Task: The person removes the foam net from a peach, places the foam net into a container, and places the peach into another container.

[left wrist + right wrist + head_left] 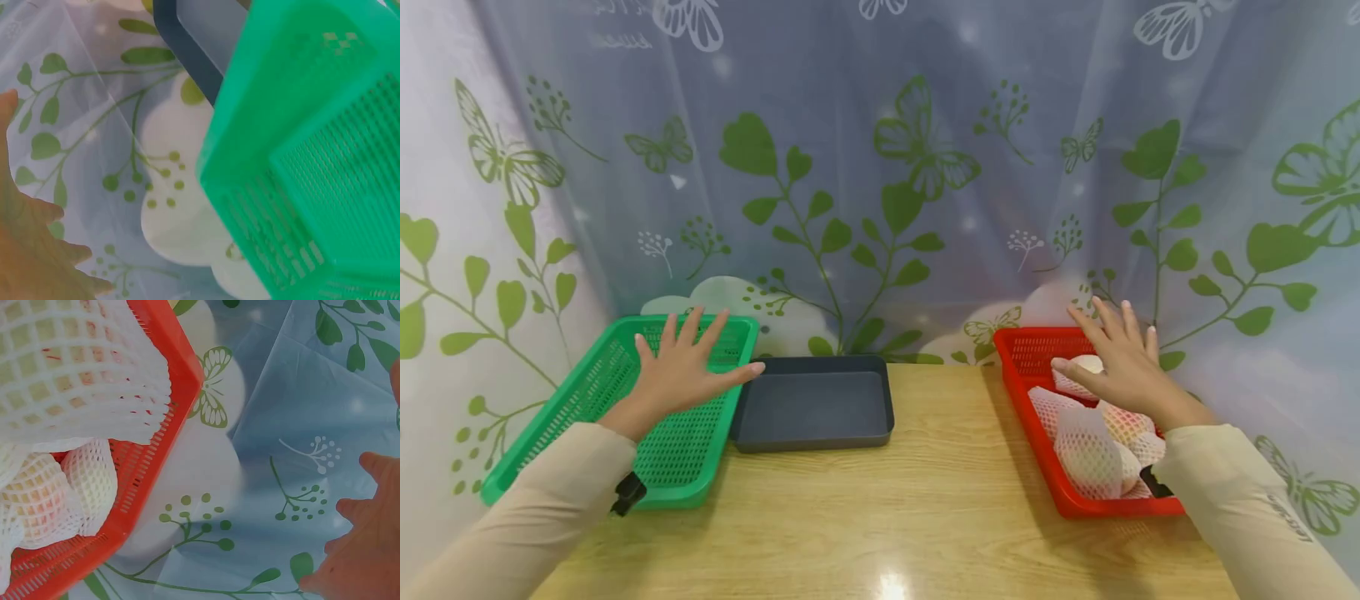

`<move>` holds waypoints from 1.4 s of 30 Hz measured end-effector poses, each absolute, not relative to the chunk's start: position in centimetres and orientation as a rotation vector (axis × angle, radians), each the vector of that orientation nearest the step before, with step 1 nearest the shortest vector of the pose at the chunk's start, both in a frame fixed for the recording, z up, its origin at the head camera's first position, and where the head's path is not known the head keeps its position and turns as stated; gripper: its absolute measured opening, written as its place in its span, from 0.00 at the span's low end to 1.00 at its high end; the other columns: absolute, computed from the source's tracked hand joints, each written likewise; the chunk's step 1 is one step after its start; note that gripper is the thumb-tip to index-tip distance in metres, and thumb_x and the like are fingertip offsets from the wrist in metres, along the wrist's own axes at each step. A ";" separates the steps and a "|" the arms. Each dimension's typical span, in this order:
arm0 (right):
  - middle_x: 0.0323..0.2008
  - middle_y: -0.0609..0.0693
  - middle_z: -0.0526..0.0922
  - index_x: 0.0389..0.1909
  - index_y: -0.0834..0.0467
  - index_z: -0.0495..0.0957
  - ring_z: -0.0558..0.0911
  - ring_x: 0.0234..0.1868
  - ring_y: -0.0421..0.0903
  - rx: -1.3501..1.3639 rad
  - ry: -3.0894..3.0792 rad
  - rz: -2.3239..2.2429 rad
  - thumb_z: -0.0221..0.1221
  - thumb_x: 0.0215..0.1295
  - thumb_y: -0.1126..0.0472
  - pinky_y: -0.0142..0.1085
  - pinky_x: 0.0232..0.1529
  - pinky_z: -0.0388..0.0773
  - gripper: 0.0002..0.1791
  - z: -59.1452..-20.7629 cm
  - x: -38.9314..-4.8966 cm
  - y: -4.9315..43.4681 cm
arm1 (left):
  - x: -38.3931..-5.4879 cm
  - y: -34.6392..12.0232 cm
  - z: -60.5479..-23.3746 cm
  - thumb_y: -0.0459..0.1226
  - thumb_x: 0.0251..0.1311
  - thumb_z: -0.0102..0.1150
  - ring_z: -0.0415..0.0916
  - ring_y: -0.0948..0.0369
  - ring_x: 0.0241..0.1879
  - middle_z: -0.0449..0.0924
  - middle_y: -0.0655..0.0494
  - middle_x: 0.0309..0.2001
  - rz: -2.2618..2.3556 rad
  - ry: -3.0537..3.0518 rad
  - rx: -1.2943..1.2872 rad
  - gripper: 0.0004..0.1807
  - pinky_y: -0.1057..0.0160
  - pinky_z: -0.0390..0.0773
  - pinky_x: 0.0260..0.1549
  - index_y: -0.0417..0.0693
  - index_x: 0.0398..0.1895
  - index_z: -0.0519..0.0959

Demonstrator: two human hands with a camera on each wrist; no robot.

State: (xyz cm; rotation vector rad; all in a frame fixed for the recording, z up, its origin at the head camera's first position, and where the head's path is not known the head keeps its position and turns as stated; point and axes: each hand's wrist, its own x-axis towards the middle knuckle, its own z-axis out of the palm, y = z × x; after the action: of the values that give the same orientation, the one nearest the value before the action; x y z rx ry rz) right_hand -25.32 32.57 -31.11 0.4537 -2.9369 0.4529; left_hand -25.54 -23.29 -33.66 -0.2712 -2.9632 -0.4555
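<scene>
a light wood-grain table (850,517) lies in front of you, a spot of glare at its near edge. nearest are your cream sleeves, the left one (542,500) and the right one (1247,492), both reaching forward. your left hand (677,375) is held above the green basket (677,458), fingers straight and spread, thumb pointing toward the tray, with hold of nothing. your right hand (1123,367) is held the same way above the red basket (1105,507), fingers wide apart, grasping nothing. under it, inside that basket, sit several round fruits in foam nets (1086,454); you can't tell their kind. the dark grey rectangular tray (812,408) lies between the baskets, just beside the green one. behind everything hangs a bluish-grey curtain (820,67) printed with green leaf sprigs and butterflies, paler at both sides.
</scene>
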 end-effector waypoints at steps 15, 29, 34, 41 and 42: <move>0.74 0.65 0.32 0.77 0.50 0.36 0.25 0.71 0.69 0.427 -2.954 0.744 0.53 0.68 0.44 0.77 0.57 0.28 0.46 -33.6 -23.7 35.4 | -27.0 -13.0 -37.6 0.70 0.52 0.52 0.29 0.39 0.73 0.33 0.42 0.76 -0.758 -2.965 -0.427 0.56 0.26 0.32 0.61 0.55 0.77 0.43; 0.74 0.66 0.36 0.77 0.49 0.37 0.36 0.71 0.72 0.346 -2.986 1.040 0.54 0.69 0.48 0.77 0.55 0.45 0.45 -38.6 -20.5 37.4 | -26.2 -2.2 -40.7 0.69 0.52 0.55 0.40 0.44 0.74 0.44 0.47 0.76 -1.176 -2.945 -0.671 0.55 0.32 0.40 0.66 0.54 0.76 0.47; 0.73 0.69 0.37 0.77 0.49 0.35 0.79 0.43 0.61 0.278 -3.006 1.210 0.54 0.70 0.51 0.59 0.43 0.79 0.45 -40.1 -19.6 37.7 | -25.2 1.5 -41.5 0.64 0.52 0.60 0.46 0.46 0.73 0.46 0.49 0.75 -1.458 -2.907 -0.746 0.54 0.38 0.54 0.66 0.54 0.76 0.48; 0.73 0.68 0.47 0.76 0.50 0.43 0.58 0.64 0.76 0.209 -3.044 1.194 0.57 0.67 0.49 0.74 0.53 0.59 0.44 -41.2 -18.4 37.9 | -23.4 7.1 -43.7 0.57 0.51 0.67 0.56 0.51 0.70 0.58 0.54 0.72 -1.886 -2.810 -0.664 0.49 0.47 0.64 0.64 0.53 0.74 0.57; 0.72 0.68 0.48 0.76 0.52 0.44 0.52 0.66 0.77 0.227 -3.029 1.208 0.58 0.66 0.50 0.74 0.54 0.57 0.44 -41.4 -18.3 37.9 | -23.2 7.8 -44.0 0.56 0.51 0.68 0.57 0.52 0.70 0.60 0.54 0.71 -1.946 -2.795 -0.642 0.48 0.48 0.65 0.64 0.53 0.73 0.58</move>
State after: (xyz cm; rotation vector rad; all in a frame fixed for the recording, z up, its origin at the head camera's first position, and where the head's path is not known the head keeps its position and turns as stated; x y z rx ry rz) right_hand -18.30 37.90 -41.38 0.2273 -3.0289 1.2083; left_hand -23.19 7.79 -44.02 -0.6417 -2.7946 -1.9461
